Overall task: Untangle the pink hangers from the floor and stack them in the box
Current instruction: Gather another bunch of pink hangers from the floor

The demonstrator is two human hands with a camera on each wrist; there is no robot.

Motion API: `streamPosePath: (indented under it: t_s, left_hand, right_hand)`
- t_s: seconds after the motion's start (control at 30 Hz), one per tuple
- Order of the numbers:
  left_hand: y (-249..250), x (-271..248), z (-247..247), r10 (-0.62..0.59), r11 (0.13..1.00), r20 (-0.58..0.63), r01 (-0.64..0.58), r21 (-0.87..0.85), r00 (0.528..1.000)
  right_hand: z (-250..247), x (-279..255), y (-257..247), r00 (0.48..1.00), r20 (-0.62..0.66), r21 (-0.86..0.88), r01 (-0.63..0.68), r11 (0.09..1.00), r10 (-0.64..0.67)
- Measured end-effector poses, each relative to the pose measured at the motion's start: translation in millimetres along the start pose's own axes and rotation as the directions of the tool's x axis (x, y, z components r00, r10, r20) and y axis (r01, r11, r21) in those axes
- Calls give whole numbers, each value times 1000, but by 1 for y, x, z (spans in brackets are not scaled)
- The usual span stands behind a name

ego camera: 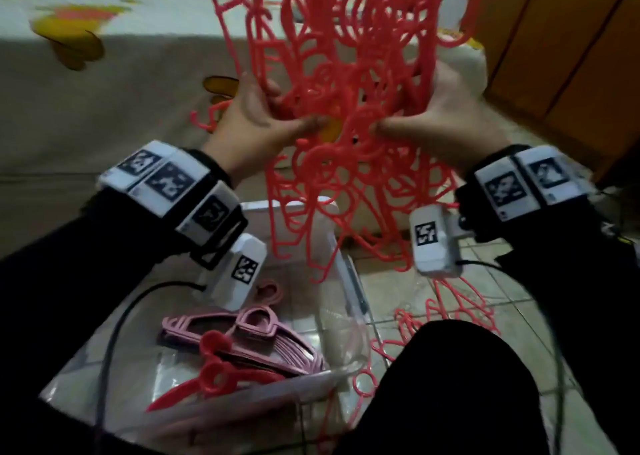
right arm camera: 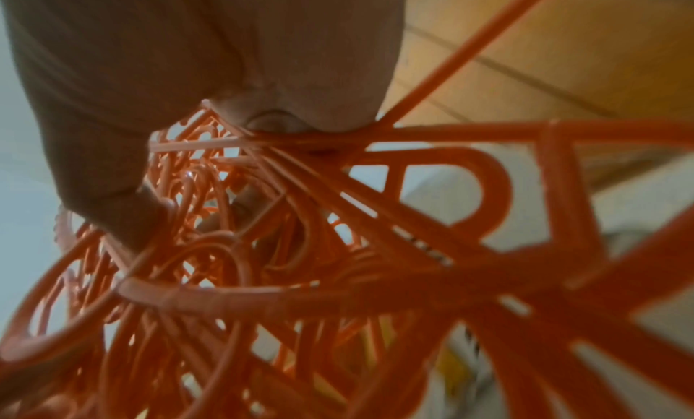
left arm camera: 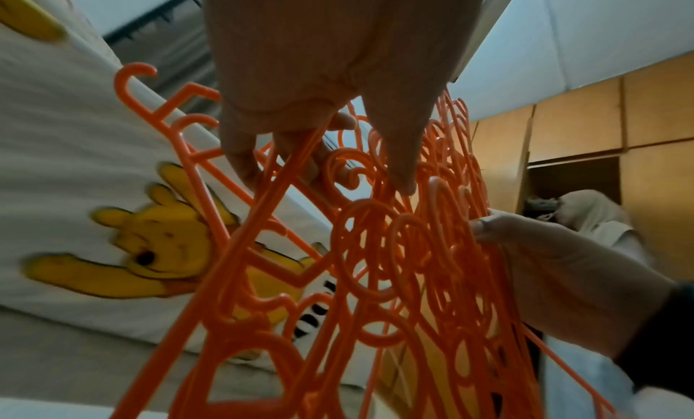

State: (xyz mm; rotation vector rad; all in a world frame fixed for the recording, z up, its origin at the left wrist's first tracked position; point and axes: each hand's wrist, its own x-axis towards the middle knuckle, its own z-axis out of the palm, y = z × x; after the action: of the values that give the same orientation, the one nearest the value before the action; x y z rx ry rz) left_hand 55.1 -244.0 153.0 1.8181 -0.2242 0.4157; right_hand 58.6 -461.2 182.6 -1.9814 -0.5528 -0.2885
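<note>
A big tangle of thin coral-pink hangers (ego camera: 349,83) hangs lifted in front of me, over the far end of the clear plastic box (ego camera: 349,295). My left hand (ego camera: 256,122) grips its left side, fingers curled through the hanger bars (left arm camera: 285,164). My right hand (ego camera: 446,118) grips the right side, thumb pressed on a bundle of bars (right arm camera: 300,134). Inside the box lies a neat stack of paler pink hangers (ego camera: 249,336) with a red-pink hanger (ego camera: 207,378) on top. A few more coral hangers (ego camera: 446,312) lie on the tiled floor to the right.
A bed with a white cartoon-print sheet (ego camera: 86,83) stands just behind the tangle. Wooden wardrobe doors (ego camera: 571,56) fill the right. My dark-trousered knee (ego camera: 457,392) sits beside the box. Black cables (ego camera: 114,333) trail from the wrist cameras over the box.
</note>
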Motion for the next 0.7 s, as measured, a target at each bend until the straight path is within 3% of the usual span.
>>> streamPosePath:
  t_s: [0.13,0.37,0.53,0.63,0.7]
  left_hand:
    - [-20,-24,-57,-34,998,7,33,51,999]
    - [-89,-70,-122,-249,926,-26,246,286,968]
    - [-134,-93,-130,-387,862,35,348,368,921]
    - [-152,-100,-132,-461,817,111,372,440,880]
    - [-163,-106,-132,-510,743,152,344,575,846]
  right_hand:
    - [68,6,-1,996,75,88,-62,994,55]
    - [178,-21,32,945,232,241,-284,928,228]
    - [221,-46,69,846,381,284,-490,824,373]
    - [237,-57,89,758,476,235,-598,767,446]
    - [244,-63,100,695,552,168,-634,755,460]
